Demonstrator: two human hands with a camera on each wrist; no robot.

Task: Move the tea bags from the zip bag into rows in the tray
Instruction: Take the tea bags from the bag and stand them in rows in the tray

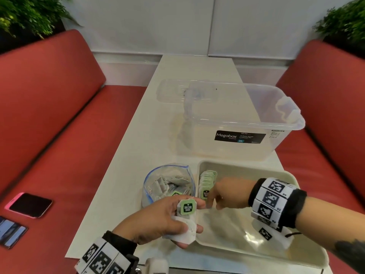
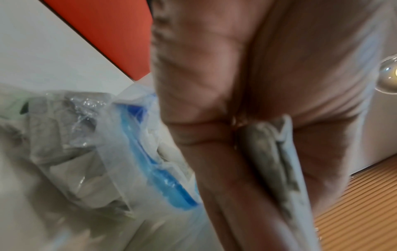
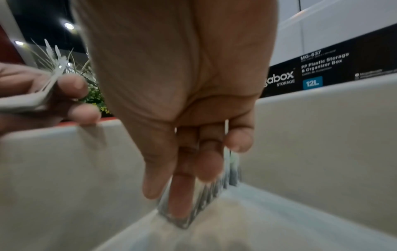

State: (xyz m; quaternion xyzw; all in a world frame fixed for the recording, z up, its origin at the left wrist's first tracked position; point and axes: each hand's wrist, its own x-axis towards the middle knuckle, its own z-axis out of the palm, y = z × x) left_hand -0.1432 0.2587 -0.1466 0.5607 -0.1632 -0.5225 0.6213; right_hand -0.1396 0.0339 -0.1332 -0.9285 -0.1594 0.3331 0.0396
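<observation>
Tea bag (image 1: 187, 207) tag (McCoy teas).

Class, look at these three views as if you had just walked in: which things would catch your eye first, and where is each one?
The left hand holds a small stack of tea bags at the near left corner of the tray. The right hand steadies a row of tea bags standing on edge along the tray's left wall. The open zip bag lies left of the tray; a clear storage box stands behind.
</observation>
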